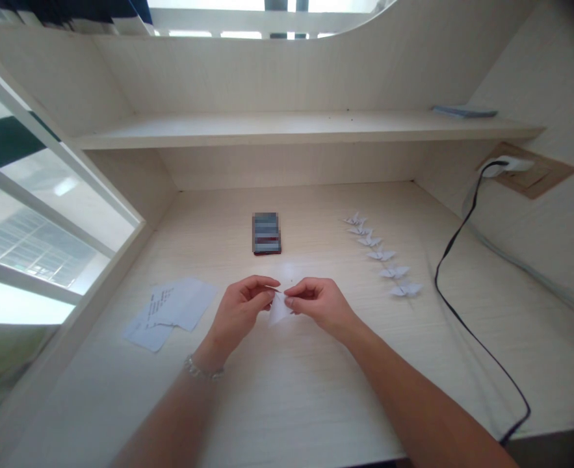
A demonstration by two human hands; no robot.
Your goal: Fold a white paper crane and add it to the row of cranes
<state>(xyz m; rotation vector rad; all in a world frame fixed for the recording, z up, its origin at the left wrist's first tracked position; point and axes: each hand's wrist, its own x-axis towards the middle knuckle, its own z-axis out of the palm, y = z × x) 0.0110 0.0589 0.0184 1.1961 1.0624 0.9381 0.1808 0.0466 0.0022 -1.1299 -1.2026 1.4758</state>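
Observation:
A small piece of folded white paper (pixel 279 311) is held between my two hands above the middle of the desk. My left hand (pixel 245 302) pinches its upper left part with thumb and fingertips. With thumb and forefinger, my right hand (pixel 318 302) grips the upper right edge. The paper's lower end comes to points below the fingers; its finer folds are too small to make out. To the right, several folded white paper cranes (pixel 382 255) stand in a slanting row. Loose sheets of white paper (pixel 189 305), one with writing, lie left of my left hand.
A phone (pixel 266 233) with a blurred screen lies beyond my hands. At the right, a black cable (pixel 446 299) runs from a plug in the wall socket (pixel 530 170) down over the desk. A shelf (pixel 287 127) spans the back, holding a flat bluish item (pixel 465 112). A window frame (pixel 96 260) borders the left.

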